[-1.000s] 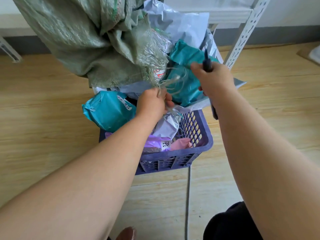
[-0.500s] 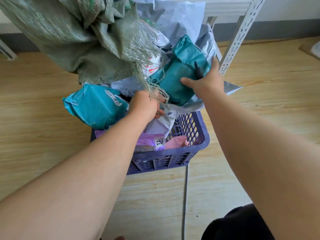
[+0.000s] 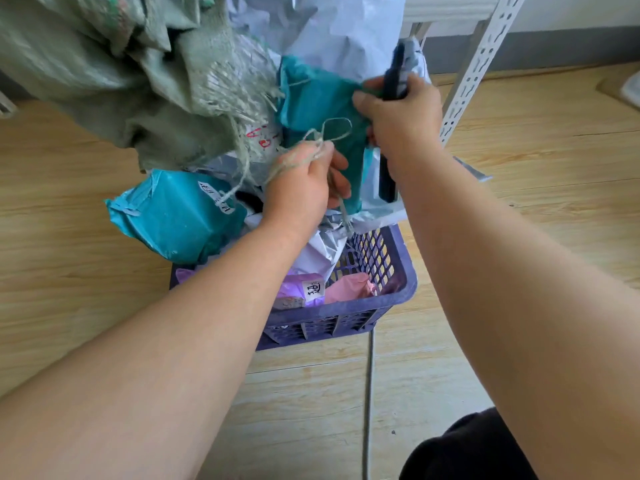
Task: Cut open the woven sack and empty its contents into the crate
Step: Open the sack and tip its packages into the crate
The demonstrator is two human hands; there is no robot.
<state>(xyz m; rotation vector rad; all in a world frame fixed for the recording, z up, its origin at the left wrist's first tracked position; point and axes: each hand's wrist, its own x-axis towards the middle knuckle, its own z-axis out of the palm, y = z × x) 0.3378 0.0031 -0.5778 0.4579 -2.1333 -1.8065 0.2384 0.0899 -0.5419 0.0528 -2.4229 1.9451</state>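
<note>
A grey-green woven sack (image 3: pixel 114 74) hangs tipped over the purple crate (image 3: pixel 398 296), its frayed cut mouth facing down. Parcels spill from it: a teal one (image 3: pixel 173 220) rests on the crate's left rim, another teal one (image 3: pixel 318 98) and a white one (image 3: pixel 346 29) sit at the sack's mouth. My left hand (image 3: pixel 304 188) is closed on a loose twine string (image 3: pixel 329 133) from the sack. Beside the upper teal parcel, my right hand (image 3: pixel 401 119) grips a dark cutter (image 3: pixel 393 74) held upright.
Pink and lilac parcels (image 3: pixel 343 287) lie inside the crate. A white perforated shelf post (image 3: pixel 474 67) slants behind my right hand. Wood-look floor (image 3: pixel 536 150) surrounds the crate; a thin cable (image 3: pixel 367 393) runs toward me.
My right hand lifted off the teal parcel, so the dark cutter shows upright again. My left hand has pulled the twine loop clear of the sack's mouth.
</note>
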